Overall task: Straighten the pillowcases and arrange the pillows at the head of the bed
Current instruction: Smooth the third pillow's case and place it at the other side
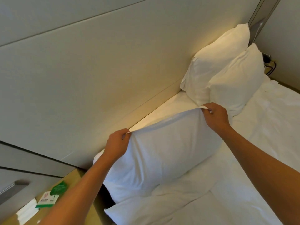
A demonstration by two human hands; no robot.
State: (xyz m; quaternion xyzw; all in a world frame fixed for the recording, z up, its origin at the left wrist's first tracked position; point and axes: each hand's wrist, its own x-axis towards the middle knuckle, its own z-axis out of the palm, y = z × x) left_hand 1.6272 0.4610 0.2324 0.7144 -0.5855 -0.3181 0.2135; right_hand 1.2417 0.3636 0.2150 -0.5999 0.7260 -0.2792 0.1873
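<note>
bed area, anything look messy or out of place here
The sheet right of the pillows is rumpled, with creases and folds. The two far pillows lean unevenly, one overlapping the other. The near pillow, pinched at its top corners by the left hand and right hand, is not yet placed.

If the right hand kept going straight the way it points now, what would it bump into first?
Probably the two propped pillows. The right hand, pinching a corner of the near pillow, points up and away toward them and the headboard. They look close, though depth is hard to judge.
</note>
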